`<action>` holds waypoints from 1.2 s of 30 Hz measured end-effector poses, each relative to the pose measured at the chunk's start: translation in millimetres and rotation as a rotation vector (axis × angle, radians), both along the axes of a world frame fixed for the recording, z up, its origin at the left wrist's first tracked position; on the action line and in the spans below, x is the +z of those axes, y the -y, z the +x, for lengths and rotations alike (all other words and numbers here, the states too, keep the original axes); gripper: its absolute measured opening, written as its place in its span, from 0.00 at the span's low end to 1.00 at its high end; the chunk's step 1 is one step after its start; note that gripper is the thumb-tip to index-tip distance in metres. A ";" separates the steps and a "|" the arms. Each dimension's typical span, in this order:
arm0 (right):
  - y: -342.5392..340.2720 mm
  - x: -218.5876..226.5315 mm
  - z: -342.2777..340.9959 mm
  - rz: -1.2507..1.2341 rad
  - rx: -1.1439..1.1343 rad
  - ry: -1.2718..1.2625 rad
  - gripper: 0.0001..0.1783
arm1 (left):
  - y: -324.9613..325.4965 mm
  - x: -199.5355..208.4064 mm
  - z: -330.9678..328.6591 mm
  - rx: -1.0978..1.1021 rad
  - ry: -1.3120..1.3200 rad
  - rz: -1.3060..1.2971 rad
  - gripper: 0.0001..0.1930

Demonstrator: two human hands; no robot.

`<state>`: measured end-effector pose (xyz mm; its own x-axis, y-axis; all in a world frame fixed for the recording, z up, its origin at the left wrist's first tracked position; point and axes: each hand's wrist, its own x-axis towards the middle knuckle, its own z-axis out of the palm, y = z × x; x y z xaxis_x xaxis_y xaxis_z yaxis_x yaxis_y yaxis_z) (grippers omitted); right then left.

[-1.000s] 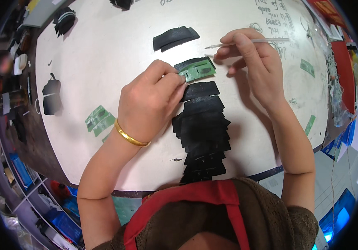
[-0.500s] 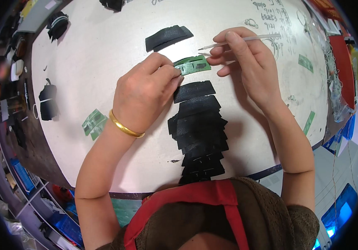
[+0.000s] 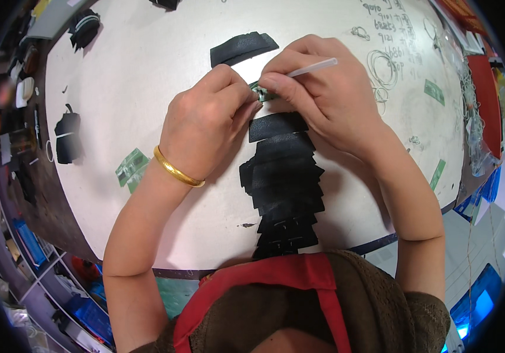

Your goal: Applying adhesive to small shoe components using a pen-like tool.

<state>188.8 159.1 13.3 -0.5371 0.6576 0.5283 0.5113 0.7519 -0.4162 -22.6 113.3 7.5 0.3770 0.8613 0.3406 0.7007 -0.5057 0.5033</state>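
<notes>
My left hand [image 3: 205,117], with a gold bangle at its wrist, has its fingers pinched together at the left end of a small green template [image 3: 263,93]. Most of that template is hidden under the fingers of both hands. My right hand [image 3: 329,97] is closed around a slim whitish pen [image 3: 314,67]; its tip is hidden behind the fingers, over the template. A black leather piece [image 3: 279,126] lies just below the hands, at the head of an overlapping row of black leather pieces [image 3: 285,182]. Beyond the hands lies another black leather piece [image 3: 243,48].
More green templates lie at the left [image 3: 132,167] and the right [image 3: 434,92] of the white table [image 3: 205,229]. Black bundles [image 3: 67,138] sit along its left side. Loops of thin cord [image 3: 383,69] lie at the right, near a red box [image 3: 483,103].
My right hand has moved left and down onto the green template, bringing the pen over it and covering much of it. The left hand stays at the template's left end.
</notes>
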 end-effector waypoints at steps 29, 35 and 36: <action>14.9 0.6 15.1 -0.330 -0.024 -0.109 0.12 | 2.9 -3.9 0.9 0.007 -0.059 0.037 0.07; -31.6 -7.5 -11.1 -0.015 -0.106 0.024 0.10 | 16.5 -0.1 2.4 -0.061 -0.030 -0.015 0.07; -37.0 -13.5 -15.4 -0.011 -0.106 0.019 0.10 | 20.9 0.0 2.2 -0.061 -0.034 -0.012 0.07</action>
